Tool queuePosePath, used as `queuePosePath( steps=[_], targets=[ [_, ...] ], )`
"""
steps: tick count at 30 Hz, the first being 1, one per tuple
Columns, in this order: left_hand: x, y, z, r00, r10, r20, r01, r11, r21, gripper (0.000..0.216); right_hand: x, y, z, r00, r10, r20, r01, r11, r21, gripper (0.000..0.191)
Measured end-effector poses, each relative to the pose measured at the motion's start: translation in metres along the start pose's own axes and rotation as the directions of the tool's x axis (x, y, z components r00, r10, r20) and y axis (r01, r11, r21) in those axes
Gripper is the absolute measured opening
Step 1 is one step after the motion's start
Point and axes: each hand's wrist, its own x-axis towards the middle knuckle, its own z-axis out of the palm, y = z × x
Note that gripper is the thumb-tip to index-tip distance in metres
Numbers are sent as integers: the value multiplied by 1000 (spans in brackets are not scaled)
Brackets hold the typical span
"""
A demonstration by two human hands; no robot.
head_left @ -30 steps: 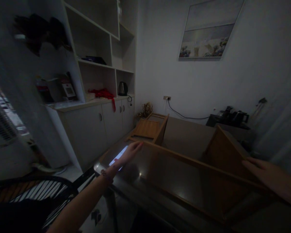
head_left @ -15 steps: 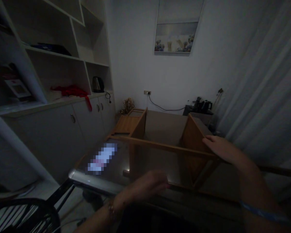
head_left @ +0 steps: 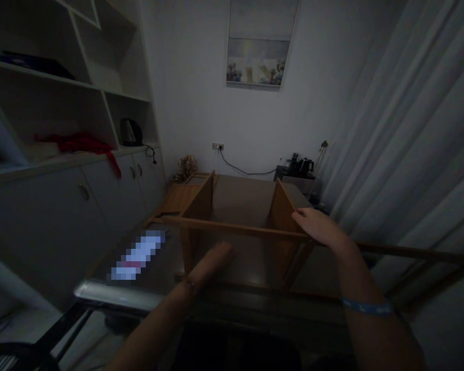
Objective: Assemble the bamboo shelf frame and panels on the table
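The wooden frame lies on the table, its panels rising from it. The right hand grasps the upper edge of the right panel. The left hand, blurred, is below the long rail, between the panels; I cannot tell whether its grip is clenched or released
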Motion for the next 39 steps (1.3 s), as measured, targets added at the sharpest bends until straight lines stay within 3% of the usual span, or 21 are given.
queuePosePath(
  steps=[8, 12, 18, 29, 39],
  targets=[
    [-11, -1, -7, 999, -18, -27, 19, 999, 34, 31, -1, -2, 0, 1000, 1, 10, -1, 1000, -7, 40],
    [-32, -1, -7, 994, -31, -101, 37, 997, 63, 42, -2, -3, -1, 1000, 6, 17, -6, 1000, -18, 41],
    [-63, 1, -12, 988, -18, -150, 49, 978, 203, 31, 0, -2, -1, 1000, 6, 28, -5, 1000, -29, 44],
    [-67, -1, -21, 990, -71, -118, 96, 970, 222, 30, 1, -10, 1, 1000, -4, 28, 5, 999, -32, 41],
    [-72, -8, -29, 992, 44, -119, -17, 976, 218, 21, 3, -16, 1, 1000, 3, 16, -2, 999, -52, 41]
  ],
)
